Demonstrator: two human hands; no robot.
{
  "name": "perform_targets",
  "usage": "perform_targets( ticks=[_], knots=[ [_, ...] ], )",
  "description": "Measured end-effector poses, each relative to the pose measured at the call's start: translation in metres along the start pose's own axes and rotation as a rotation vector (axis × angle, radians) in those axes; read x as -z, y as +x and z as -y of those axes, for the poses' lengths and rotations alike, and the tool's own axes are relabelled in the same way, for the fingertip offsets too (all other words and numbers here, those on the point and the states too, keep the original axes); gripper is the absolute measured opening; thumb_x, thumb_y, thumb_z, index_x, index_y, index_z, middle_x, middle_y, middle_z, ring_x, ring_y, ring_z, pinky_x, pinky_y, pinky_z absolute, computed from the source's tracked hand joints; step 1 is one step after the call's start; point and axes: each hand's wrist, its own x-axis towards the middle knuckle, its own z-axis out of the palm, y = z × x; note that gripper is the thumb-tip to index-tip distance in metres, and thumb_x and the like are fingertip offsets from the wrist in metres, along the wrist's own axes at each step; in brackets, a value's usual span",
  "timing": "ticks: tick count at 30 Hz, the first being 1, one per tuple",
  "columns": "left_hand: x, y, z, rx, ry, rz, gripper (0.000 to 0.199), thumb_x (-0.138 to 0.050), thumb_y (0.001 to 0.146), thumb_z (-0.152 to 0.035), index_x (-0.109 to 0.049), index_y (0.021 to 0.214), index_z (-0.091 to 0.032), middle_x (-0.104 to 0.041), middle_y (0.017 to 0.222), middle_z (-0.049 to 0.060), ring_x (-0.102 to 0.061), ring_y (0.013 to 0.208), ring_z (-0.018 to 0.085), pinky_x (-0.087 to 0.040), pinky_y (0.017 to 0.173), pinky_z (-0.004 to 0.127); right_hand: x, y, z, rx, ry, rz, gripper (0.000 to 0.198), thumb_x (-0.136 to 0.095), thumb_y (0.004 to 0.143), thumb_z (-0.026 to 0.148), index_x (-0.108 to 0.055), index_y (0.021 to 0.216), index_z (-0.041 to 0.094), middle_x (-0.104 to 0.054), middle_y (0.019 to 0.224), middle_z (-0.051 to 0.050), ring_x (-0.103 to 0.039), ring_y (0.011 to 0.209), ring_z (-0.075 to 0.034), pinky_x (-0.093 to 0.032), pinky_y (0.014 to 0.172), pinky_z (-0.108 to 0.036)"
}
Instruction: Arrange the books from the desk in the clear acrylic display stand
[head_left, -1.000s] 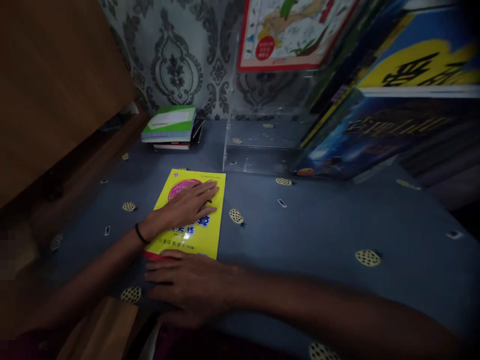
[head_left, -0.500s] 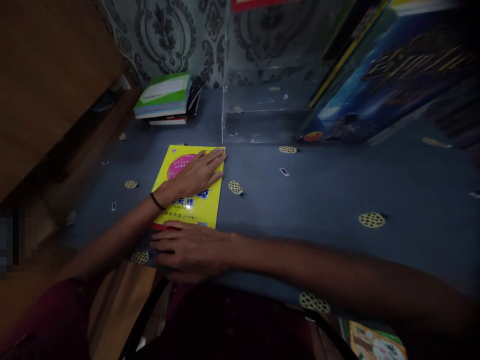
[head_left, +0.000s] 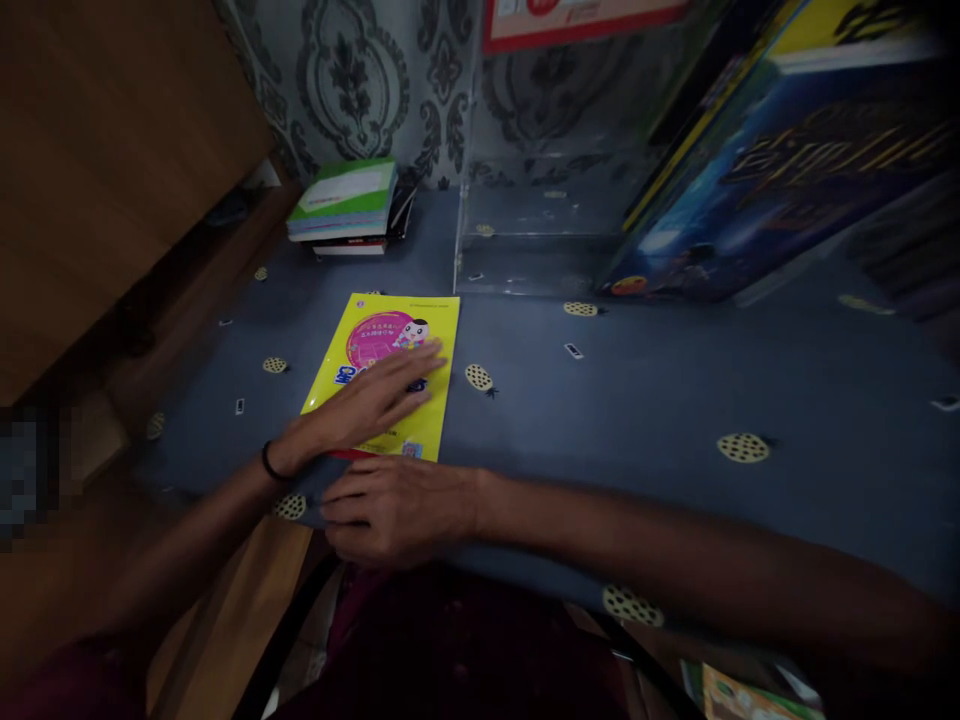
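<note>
A yellow workbook (head_left: pixel 442 350) with a pink circle and a cartoon child on its cover lies flat on the blue patterned tablecloth (head_left: pixel 630 400). Over the lower half of the cover is my left hand (head_left: pixel 371 400), open, with its fingers stretched toward the workbook's right side. I cannot tell whether its palm touches the cover. Just below the workbook's bottom edge, my right hand (head_left: pixel 401 510) rests at the near side of the table, fingers loosely bent and slightly apart, with nothing seen in them. Its fingertips are partly hidden.
A small stack of books (head_left: pixel 345 205) lies at the back left. Behind the workbook stands a clear acrylic rack (head_left: pixel 540 240), with a large blue book (head_left: pixel 750 190) upright in it at right. A wooden panel (head_left: pixel 112 150) borders the left side.
My left hand has slid down the cover toward me, uncovering the cartoon child. My right hand has shifted slightly right, its fingers more bent. The view has tilted a little.
</note>
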Motion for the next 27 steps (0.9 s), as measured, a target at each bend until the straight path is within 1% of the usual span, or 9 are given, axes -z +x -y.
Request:
perform_targets(
  ticks=[3,6,8,11,14,17,20,23,27],
  knots=[
    [0.012,-0.017,0.024,0.165,0.079,-0.163,0.051,-0.033,0.107,-0.045,-0.045,0.151,-0.021,-0.048,0.159,0.01,-0.043,0.148,0.025,-0.035,0.124,0.048,0.007,-0.002,-0.006,-0.046,0.012,-0.115,0.032,-0.042,0.106,0.024,-0.071,0.094,0.016,-0.077,0.107,-0.006,-0.068,0.108,-0.017,-0.053,0.096,-0.032],
    [0.013,-0.038,0.046,0.281,0.197,-0.225,0.051,-0.035,0.105,-0.041,-0.047,0.149,-0.018,-0.049,0.157,0.013,-0.044,0.147,0.028,-0.035,0.123,0.051,0.011,-0.004,-0.014,-0.261,0.021,-0.155,0.03,-0.043,0.106,0.026,-0.07,0.11,0.015,-0.074,0.124,-0.01,-0.064,0.121,-0.02,-0.051,0.107,-0.04],
    [0.009,-0.047,0.053,0.317,0.234,-0.204,0.05,-0.035,0.104,-0.038,-0.046,0.148,-0.02,-0.048,0.158,0.013,-0.042,0.149,0.028,-0.036,0.122,0.052,0.012,-0.007,-0.022,-0.419,0.018,-0.119,0.031,-0.046,0.106,0.03,-0.065,0.124,0.013,-0.066,0.138,-0.014,-0.057,0.133,-0.023,-0.047,0.112,-0.044],
    [0.002,-0.051,0.056,0.329,0.269,-0.204,0.049,-0.033,0.104,-0.037,-0.048,0.147,-0.017,-0.048,0.158,0.014,-0.042,0.149,0.027,-0.035,0.123,0.052,0.01,-0.017,-0.039,-0.641,-0.003,-0.039,0.045,-0.05,0.105,0.037,-0.055,0.14,0.009,-0.051,0.154,-0.021,-0.045,0.146,-0.028,-0.039,0.12,-0.05],
    [-0.002,-0.05,0.055,0.344,0.31,-0.227,0.05,-0.032,0.104,-0.04,-0.05,0.145,-0.016,-0.047,0.158,0.016,-0.041,0.149,0.029,-0.036,0.122,0.053,0.015,-0.033,-0.062,-0.818,-0.048,0.01,0.051,-0.047,0.105,0.041,-0.05,0.145,0.009,-0.045,0.158,-0.022,-0.036,0.152,-0.031,-0.03,0.124,-0.054],
    [-0.007,-0.051,0.059,0.396,0.361,-0.259,0.049,-0.034,0.105,-0.042,-0.052,0.143,-0.019,-0.046,0.159,0.015,-0.038,0.151,0.033,-0.038,0.119,0.057,0.026,-0.047,-0.081,-1.021,-0.116,0.026,0.052,-0.047,0.105,0.039,-0.049,0.147,0.007,-0.041,0.16,-0.024,-0.032,0.154,-0.032,-0.029,0.124,-0.054],
    [-0.014,-0.051,0.069,0.41,0.4,-0.327,0.048,-0.033,0.104,-0.044,-0.055,0.139,-0.018,-0.054,0.152,0.017,-0.043,0.147,0.035,-0.043,0.116,0.057,0.035,-0.051,-0.082,-1.173,-0.154,0.049,0.051,-0.046,0.105,0.037,-0.049,0.148,0.008,-0.038,0.162,-0.025,-0.029,0.154,-0.033,-0.027,0.125,-0.054],
    [-0.017,-0.045,0.079,0.384,0.377,-0.375,0.047,-0.037,0.103,-0.044,-0.057,0.138,-0.021,-0.06,0.146,0.015,-0.05,0.142,0.034,-0.048,0.113,0.055,0.035,-0.049,-0.061,-1.22,-0.091,0.057,0.06,-0.055,0.101,0.041,-0.047,0.152,0.012,-0.03,0.165,-0.026,-0.02,0.156,-0.039,-0.024,0.125,-0.059],
    [-0.008,-0.035,0.079,0.425,0.247,-0.405,0.047,-0.036,0.101,-0.045,-0.061,0.133,-0.02,-0.067,0.137,0.015,-0.063,0.129,0.033,-0.053,0.107,0.052,0.031,-0.054,-0.022,-1.118,0.137,0.048,0.081,-0.061,0.093,0.062,-0.038,0.159,0.021,-0.013,0.171,-0.018,0.003,0.156,-0.045,-0.013,0.124,-0.068]
  ],
)
